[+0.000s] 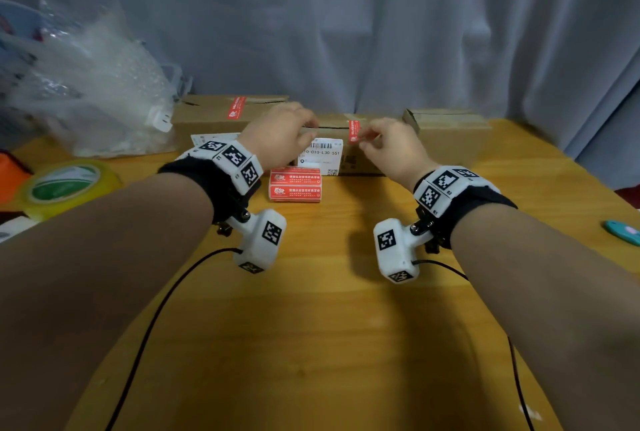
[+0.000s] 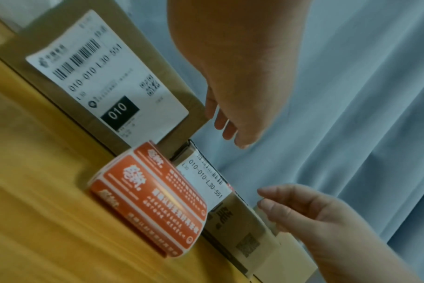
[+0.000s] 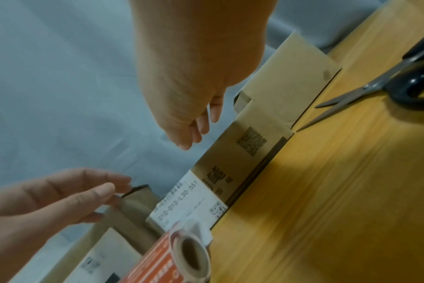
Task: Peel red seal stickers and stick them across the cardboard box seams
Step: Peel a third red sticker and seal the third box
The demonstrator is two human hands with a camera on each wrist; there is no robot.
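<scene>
Three cardboard boxes stand in a row along the far edge of the worktop (image 1: 311, 309): a left box (image 1: 211, 119), a middle box (image 1: 346, 157) and a right box (image 1: 450, 139). Two red seal stickers are visible on them: one sticker (image 1: 236, 107) lies across the top and front of the left box, and a second sticker (image 1: 354, 131) sits at the top front edge of the middle box. One roll of red stickers (image 1: 295, 184) lies on the worktop just in front of the middle box, touching or nearly touching its labelled face.

The right hand (image 1: 388, 150) pinches the lower end of the second sticker between thumb and fingertips. The left hand (image 1: 280, 136) hovers over the top edge of the middle box with fingers loosely bent; it holds nothing.

One yellow tape roll (image 1: 69, 184) and a heap of clear bubble wrap (image 1: 93, 91) occupy the left edge. One pair of scissors (image 3: 375, 90) lies beside the right box. The near half of the worktop carries only two black cables (image 1: 156, 319).
</scene>
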